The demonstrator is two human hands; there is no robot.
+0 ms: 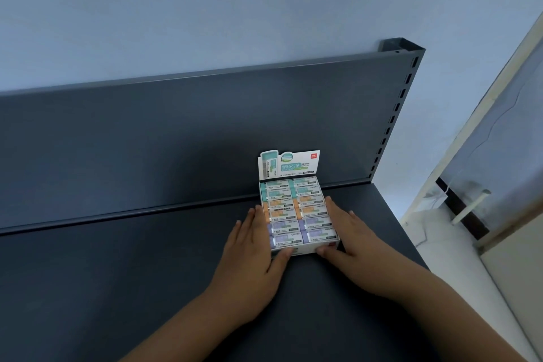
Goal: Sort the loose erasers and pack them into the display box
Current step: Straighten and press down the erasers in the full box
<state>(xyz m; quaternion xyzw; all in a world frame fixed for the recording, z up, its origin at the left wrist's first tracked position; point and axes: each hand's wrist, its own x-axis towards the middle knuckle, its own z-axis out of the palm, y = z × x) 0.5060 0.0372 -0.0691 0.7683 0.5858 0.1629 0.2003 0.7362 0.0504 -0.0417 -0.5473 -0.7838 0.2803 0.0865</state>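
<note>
The white display box (pixel 305 250) stands on the dark shelf, its printed header card (pixel 289 164) upright at the back. Erasers fill it in two columns: green ones (pixel 289 188) at the back, orange ones (pixel 296 209) in the middle, purple ones (pixel 302 232) at the front. My left hand (pixel 258 247) lies flat against the box's left side, thumb on its front edge. On the other side my right hand (pixel 346 238) presses the right wall, thumb at the front corner. No loose erasers are in view.
The dark grey shelf board (pixel 147 273) stretches wide to the left. Its back panel (pixel 205 132) rises just behind the box. A slotted upright (pixel 396 109) marks the right end, where the shelf edge drops off to a pale floor.
</note>
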